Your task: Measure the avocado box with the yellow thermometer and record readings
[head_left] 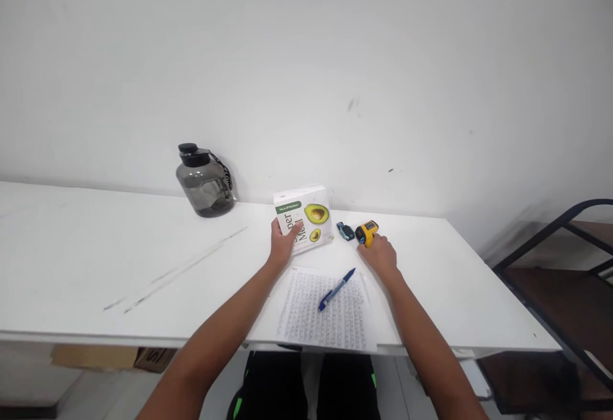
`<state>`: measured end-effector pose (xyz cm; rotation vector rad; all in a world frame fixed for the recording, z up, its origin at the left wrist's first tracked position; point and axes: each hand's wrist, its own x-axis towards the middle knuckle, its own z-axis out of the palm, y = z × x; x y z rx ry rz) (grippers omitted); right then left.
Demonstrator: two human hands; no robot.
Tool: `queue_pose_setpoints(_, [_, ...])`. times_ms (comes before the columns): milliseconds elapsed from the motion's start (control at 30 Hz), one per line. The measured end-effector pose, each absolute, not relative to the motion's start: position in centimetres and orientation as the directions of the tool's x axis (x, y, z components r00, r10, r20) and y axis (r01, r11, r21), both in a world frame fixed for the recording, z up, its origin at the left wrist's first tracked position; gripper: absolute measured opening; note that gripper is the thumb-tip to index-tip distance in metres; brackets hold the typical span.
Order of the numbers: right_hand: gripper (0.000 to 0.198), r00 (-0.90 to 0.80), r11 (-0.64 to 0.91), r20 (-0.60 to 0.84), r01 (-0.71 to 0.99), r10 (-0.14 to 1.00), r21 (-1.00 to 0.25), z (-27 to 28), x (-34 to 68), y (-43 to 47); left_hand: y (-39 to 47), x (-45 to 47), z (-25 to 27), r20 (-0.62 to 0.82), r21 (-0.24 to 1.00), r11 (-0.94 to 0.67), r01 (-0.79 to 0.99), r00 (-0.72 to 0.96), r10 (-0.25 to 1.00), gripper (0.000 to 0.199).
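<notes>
My left hand grips the lower left side of a white box with avocado pictures and green lettering, its thumb across the front. The box is tilted slightly on the white table. My right hand is closed around the lower part of a yellow and black handheld device; its exact kind is not clear. Between the box and the device lies a small dark watch-like object. Nearer me, a blue pen rests diagonally on a printed sheet of paper.
A large grey water bottle with a black lid stands by the wall at the back left. The white table runs along the wall. A dark-framed shelf rack is beyond its right end. Cardboard shows below the table's left front edge.
</notes>
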<state>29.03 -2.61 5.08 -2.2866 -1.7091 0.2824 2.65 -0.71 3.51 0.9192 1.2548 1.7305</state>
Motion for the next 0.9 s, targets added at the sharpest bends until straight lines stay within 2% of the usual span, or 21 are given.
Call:
queue_pose_setpoints(100, [0.048,0.308,-0.267,0.026,0.86,0.951,-0.434,5.5,29.5,-2.9,-1.0,2.8,3.8,0.072,0.95,-0.173,-0.258,-0.358,0.931,0.069])
queue_pose_setpoints(200, [0.041,0.347,-0.236,0.04,0.713,0.937,-0.66,5.8,30.6,-2.8,-1.5,3.0,4.2,0.044,0.937,-0.143,-0.32,-0.299,0.953,0.074])
queue_pose_setpoints(300, [0.043,0.332,-0.117,0.054,0.471,0.942,-0.874,5.6,31.1,-2.8,-2.0,3.2,4.6,0.002,0.939,-0.095,-0.329,-0.272,0.962,0.076])
queue_pose_setpoints(367, [0.051,0.291,0.007,0.126,0.378,0.948,-0.926,5.4,31.0,-3.0,-2.3,3.3,4.9,-0.012,0.95,-0.073,-0.302,-0.269,0.963,0.074])
queue_pose_setpoints(500, [0.067,0.21,0.257,0.362,0.402,0.908,-0.879,5.0,29.7,-3.8,-2.3,3.5,4.7,-0.012,0.964,-0.059,-0.259,-0.263,0.965,0.072])
queue_pose_setpoints(633, [0.071,0.091,0.428,0.525,0.47,0.846,-0.772,4.7,28.7,-4.7,-2.3,3.4,4.4,0.015,0.978,-0.077,-0.195,-0.303,0.953,0.07])
queue_pose_setpoints(900, [0.068,-0.086,0.484,0.524,0.533,0.847,-0.694,4.0,27.7,-5.6,-3.3,3.6,5.1,0.086,0.985,-0.132,-0.109,-0.349,0.933,0.072])
